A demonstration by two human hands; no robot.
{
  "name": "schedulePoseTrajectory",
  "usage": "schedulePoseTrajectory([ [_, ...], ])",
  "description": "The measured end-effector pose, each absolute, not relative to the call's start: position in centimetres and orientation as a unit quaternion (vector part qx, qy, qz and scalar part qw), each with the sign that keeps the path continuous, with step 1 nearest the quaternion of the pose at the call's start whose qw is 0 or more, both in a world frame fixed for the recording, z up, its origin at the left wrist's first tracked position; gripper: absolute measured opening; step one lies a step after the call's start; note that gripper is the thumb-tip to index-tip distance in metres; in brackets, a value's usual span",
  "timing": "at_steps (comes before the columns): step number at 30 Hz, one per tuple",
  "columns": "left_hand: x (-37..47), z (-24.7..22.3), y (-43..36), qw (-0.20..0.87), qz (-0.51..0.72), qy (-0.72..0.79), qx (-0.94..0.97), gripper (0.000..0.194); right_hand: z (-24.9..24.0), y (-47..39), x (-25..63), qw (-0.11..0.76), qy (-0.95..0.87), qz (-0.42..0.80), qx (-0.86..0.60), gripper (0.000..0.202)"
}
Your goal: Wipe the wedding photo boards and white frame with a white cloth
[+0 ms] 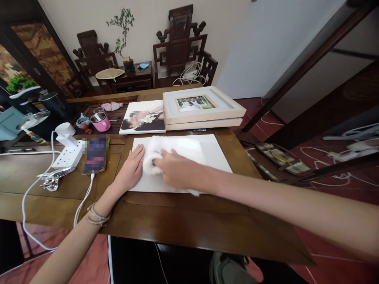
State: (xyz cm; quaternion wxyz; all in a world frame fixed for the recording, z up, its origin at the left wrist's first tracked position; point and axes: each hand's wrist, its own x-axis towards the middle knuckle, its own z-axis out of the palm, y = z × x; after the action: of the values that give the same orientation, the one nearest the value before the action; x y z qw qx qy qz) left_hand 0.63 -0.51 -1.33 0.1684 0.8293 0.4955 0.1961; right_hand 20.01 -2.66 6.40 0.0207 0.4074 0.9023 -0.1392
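A flat white board [220, 157] lies on the brown wooden table. My left hand [134, 166] rests flat on the board's left end, fingers stretched out, beside a fluffy white cloth [189, 148]. With bent fingers, my right hand [174, 167] grips the cloth near its left part and presses it on the board. The cloth covers much of the board's middle. Just behind the board are a photo panel [145, 117] and, to its right, stacked pale frames [203, 112], the top one holding a small picture.
On the left of the table [142, 217] are a phone [96, 154] on a cable, a white power strip [69, 154], a pink cup [100, 122] and a kettle [53, 104]. Dark carved chairs [179, 43] stand beyond the table.
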Motion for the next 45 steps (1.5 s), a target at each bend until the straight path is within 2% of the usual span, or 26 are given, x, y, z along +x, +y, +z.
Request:
schedulePoseTrajectory([
  [5, 0.5, -1.5, -0.4, 0.172, 0.206, 0.484, 0.833, 0.048, 5.0, -0.6, 18.9, 0.023, 0.891, -0.113, 0.440, 0.048],
  [10, 0.4, -1.6, -0.3, 0.163, 0.199, 0.486, 0.835, 0.049, 4.9, -7.0, 19.2, 0.038, 0.919, -0.104, 0.379, 0.040],
  [15, 0.7, -1.6, -0.4, 0.150, 0.201, 0.493, 0.834, 0.049, 6.5, -10.8, 20.6, 0.067, 0.936, -0.172, 0.301, 0.039],
  [19, 0.7, -1.7, -0.4, 0.150, 0.203, 0.494, 0.832, 0.049, 6.7, -7.6, 21.3, 0.058, 0.922, -0.200, 0.326, 0.047],
  [23, 0.6, -1.8, -0.4, 0.175, 0.219, 0.493, 0.824, 0.050, 6.0, -2.5, 20.5, 0.038, 0.902, -0.134, 0.408, 0.049],
  [28, 0.5, -1.0, -0.4, 0.272, 0.318, 0.515, 0.748, 0.052, 5.0, -1.6, 17.9, 0.034, 0.888, -0.097, 0.449, 0.049],
  [33, 0.7, 0.1, -0.6, 0.306, 0.409, 0.547, 0.663, 0.055, 4.9, -5.7, 17.6, 0.012, 0.950, -0.095, 0.296, 0.036],
  [38, 1.0, 0.1, -1.1, 0.249, 0.357, 0.533, 0.726, 0.059, 6.8, -7.6, 20.0, 0.029, 0.974, -0.128, 0.186, 0.032],
  [42, 0.9, -0.6, -0.9, 0.205, 0.282, 0.502, 0.791, 0.061, 8.5, -5.9, 21.9, 0.090, 0.938, -0.193, 0.275, 0.029],
  [45, 1.0, -0.7, -0.8, 0.191, 0.244, 0.499, 0.809, 0.058, 8.7, -3.2, 22.5, 0.088, 0.904, -0.206, 0.365, 0.026],
])
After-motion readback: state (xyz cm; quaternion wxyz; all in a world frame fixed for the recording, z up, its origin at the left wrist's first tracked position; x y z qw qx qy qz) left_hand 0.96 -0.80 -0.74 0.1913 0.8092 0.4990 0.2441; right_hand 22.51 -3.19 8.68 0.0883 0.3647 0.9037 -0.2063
